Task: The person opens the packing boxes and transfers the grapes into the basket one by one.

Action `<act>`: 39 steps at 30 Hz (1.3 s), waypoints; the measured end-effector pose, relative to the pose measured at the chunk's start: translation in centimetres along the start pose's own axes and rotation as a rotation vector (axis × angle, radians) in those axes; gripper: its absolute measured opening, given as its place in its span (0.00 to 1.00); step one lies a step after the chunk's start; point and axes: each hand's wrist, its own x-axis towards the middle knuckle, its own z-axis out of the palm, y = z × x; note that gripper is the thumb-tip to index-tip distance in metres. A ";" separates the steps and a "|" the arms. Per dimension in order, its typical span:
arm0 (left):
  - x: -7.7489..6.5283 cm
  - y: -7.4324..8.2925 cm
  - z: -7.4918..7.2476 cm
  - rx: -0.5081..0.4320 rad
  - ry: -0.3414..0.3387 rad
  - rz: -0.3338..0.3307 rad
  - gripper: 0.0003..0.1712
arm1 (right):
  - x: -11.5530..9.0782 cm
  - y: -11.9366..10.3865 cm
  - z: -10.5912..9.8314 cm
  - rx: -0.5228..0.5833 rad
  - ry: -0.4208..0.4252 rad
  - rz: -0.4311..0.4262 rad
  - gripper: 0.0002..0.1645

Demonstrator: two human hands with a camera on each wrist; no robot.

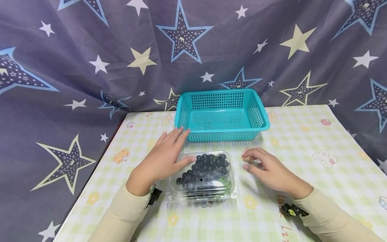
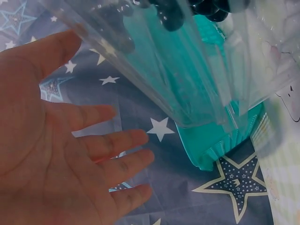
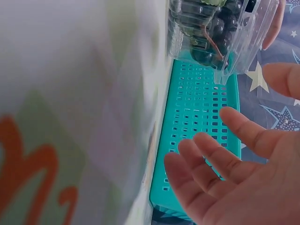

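A lidded clear plastic box [image 1: 201,191] of dark grapes [image 1: 208,168] sits on the table in front of the person, with a bit of green stem inside at its right. My left hand [image 1: 164,158] is spread at the box's left side, its thumb over the lid; whether the thumb touches cannot be told. To the right of the box, my right hand [image 1: 269,168] hovers apart from it, fingers loosely bent and holding nothing. In the left wrist view the left palm [image 2: 61,154] faces the box with straight fingers. The right wrist view shows the right fingers [image 3: 234,168] relaxed.
Behind the box stands a turquoise perforated basket [image 1: 222,136] with nothing in it. A checked tablecloth [image 1: 302,134] with cartoon prints covers the table. A dark star-patterned curtain [image 1: 229,43] hangs along the table's back and left edges.
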 end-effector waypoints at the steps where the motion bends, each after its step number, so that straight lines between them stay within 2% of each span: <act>1: 0.0 0.0 0.0 0.004 0.000 0.004 0.49 | 0.0 0.0 0.1 0.005 -0.002 0.004 0.14; 12: 0.0 0.5 0.0 0.014 -0.014 0.023 0.48 | -0.2 -0.4 0.6 0.068 -0.043 0.037 0.11; 22: -0.2 1.1 0.1 0.030 -0.019 0.048 0.48 | -0.4 -0.6 1.2 0.140 -0.112 0.086 0.19; 33: -0.6 2.1 -0.1 0.034 -0.033 0.077 0.48 | -0.6 -0.9 1.5 0.177 -0.172 0.137 0.17; 39: -0.8 2.6 -0.3 0.048 -0.054 0.088 0.48 | -0.6 -1.3 1.5 0.251 -0.265 0.160 0.13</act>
